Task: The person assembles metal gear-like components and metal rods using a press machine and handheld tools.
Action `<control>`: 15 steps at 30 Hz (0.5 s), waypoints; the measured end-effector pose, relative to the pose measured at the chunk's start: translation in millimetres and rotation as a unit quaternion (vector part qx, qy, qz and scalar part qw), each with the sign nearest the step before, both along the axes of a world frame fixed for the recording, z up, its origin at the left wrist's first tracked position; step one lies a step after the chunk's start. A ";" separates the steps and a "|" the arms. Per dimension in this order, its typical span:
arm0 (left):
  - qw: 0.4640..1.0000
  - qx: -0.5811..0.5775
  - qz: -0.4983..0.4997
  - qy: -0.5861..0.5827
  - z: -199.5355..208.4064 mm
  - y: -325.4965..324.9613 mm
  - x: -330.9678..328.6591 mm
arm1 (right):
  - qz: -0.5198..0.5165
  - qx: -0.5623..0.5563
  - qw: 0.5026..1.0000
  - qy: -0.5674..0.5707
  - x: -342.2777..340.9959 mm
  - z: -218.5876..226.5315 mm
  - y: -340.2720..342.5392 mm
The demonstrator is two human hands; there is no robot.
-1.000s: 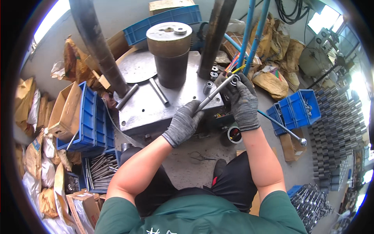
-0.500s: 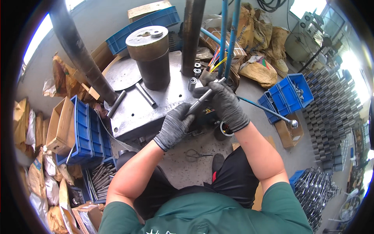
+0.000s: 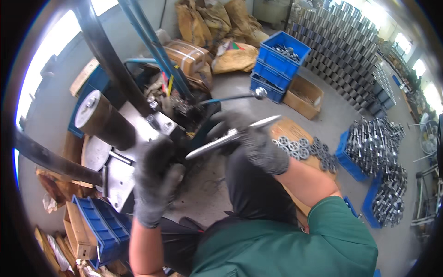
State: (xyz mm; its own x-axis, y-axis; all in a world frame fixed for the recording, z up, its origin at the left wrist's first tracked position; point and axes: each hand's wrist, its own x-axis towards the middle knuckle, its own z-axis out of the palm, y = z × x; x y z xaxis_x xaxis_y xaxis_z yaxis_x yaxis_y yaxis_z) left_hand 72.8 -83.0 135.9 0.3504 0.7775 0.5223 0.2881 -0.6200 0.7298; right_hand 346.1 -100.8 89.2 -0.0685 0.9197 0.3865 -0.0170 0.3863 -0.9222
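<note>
My right hand (image 3: 266, 148), in a grey knit glove, is closed around the middle of a slim metal rod (image 3: 206, 149). The rod lies slantwise above my knee, its ends showing on both sides of the glove. My left hand (image 3: 156, 177), gloved alike, is away from the rod beside the metal work plate (image 3: 121, 183). Motion blurs it, but its thumb stands off from the fingers and nothing shows in its grasp. Past it, a thick dark cylinder (image 3: 108, 121) stands on the plate, with short metal bars (image 3: 122, 157) close by.
Dark posts (image 3: 110, 55) rise by the plate. A ball-ended lever (image 3: 235, 98) sticks out to the right. Metal rings (image 3: 299, 148) lie on cardboard beside my knee. Blue bins (image 3: 279, 62), heaped rod-like metal parts (image 3: 376, 143) and stacked metal cylinders (image 3: 339, 51) stand farther right.
My left hand has come off the rod and moved left. My right hand has carried the rod away from the plate, over my knee. The view has swung to the right.
</note>
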 end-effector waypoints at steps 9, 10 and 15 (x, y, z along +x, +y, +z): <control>0.972 0.101 -0.160 -0.137 58.8 -20.1 43.0 | -0.433 -0.246 0.864 0.078 240.2 -144.9 -161.1; 0.972 0.102 -0.161 -0.136 56.2 -15.7 48.3 | -0.466 -0.305 0.829 0.053 262.8 -179.6 -176.9; 0.969 0.154 -0.157 -0.111 66.7 8.6 82.4 | -0.514 -0.349 0.783 -0.025 302.0 -324.5 -251.3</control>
